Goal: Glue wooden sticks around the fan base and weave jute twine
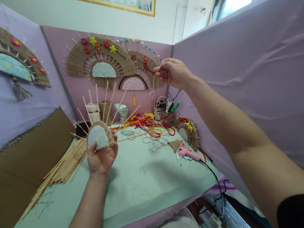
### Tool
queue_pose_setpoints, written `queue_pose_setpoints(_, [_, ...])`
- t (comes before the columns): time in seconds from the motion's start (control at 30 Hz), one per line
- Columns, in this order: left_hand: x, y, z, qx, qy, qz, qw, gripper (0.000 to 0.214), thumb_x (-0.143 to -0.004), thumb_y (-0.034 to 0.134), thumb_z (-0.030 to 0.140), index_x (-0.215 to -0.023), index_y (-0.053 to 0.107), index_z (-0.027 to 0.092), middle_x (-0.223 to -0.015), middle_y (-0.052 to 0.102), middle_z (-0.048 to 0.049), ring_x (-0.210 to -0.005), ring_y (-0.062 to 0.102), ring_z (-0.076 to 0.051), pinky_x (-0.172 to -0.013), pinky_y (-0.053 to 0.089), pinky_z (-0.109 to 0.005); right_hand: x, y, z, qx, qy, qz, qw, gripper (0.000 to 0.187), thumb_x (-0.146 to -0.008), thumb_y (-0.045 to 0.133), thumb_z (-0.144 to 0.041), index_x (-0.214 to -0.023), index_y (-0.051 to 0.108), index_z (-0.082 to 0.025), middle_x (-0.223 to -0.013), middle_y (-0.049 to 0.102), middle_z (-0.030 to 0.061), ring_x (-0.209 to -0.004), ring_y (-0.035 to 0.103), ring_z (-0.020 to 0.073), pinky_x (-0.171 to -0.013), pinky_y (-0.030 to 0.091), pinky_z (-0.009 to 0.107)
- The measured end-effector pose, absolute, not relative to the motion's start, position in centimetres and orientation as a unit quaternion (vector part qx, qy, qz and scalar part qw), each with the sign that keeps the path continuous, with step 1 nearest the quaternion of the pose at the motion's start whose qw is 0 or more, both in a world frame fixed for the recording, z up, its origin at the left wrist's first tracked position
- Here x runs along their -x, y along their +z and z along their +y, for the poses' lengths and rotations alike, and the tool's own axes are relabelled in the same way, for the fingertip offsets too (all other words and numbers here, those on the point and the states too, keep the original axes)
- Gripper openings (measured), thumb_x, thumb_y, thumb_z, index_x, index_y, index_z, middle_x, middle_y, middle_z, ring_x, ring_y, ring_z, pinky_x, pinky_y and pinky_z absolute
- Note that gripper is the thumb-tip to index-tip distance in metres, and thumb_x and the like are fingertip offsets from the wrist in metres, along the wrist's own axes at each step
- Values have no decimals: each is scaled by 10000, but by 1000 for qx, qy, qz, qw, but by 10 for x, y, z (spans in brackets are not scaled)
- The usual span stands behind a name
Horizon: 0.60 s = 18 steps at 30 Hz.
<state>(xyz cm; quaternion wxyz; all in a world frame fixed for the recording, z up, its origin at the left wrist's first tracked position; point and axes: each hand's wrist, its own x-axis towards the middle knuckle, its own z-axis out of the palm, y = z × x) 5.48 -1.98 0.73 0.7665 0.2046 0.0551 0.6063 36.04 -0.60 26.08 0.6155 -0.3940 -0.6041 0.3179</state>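
My left hand (102, 159) grips the lower edge of a small half-round fan (98, 135) and holds it up above the table. Pale blue patterned cloth covers its middle, with brown twine wound round the curved rim. Thin wooden sticks (110, 103) spread outward from that rim like rays. Raised to the upper right, my right hand (173, 71) pinches a thin strand of twine (154, 83) between thumb and fingers. The strand hangs down in front of the back wall; where its lower end runs is hard to make out.
A bundle of wooden sticks (62, 160) lies left on the green table (142, 185). Coloured cords (147, 123) tangle at the back. A pink glue gun (188, 152) with a black cable rests at right, near a small finished fan (187, 132). Woven fans (99, 58) hang behind.
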Motion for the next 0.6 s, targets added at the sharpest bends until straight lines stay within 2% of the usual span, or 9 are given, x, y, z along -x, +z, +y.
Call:
queue_pose_setpoints(0.2, [-59, 8, -26, -253, 561, 27, 788, 334, -776, 579, 440, -1025, 690, 246, -1359, 550, -104, -1079, 617, -242, -787, 549, -327, -338, 254, -13, 375, 361, -607, 600, 172, -820, 591, -184, -740, 440, -209, -661, 622, -32, -544, 602, 81, -484, 473, 169])
queue_pose_setpoints(0.43, [-63, 13, -34, -275, 529, 31, 802, 349, -773, 575, 440, -1049, 691, 263, -1402, 503, -100, -1067, 622, -238, -774, 543, -318, -314, 229, -14, 350, 457, -608, 547, 152, -781, 585, -160, -726, 449, -200, -667, 650, -15, -524, 594, 77, -481, 474, 168])
queue_pose_setpoints(0.6, [-65, 13, -36, -271, 522, 25, 808, 293, -780, 565, 440, -964, 706, 262, -1412, 494, -90, -1070, 622, -232, -793, 539, -327, -299, 224, -6, 326, 456, -592, 580, 150, -790, 574, -167, -728, 442, -202, -683, 649, -19, -543, 600, 73, -525, 501, 173])
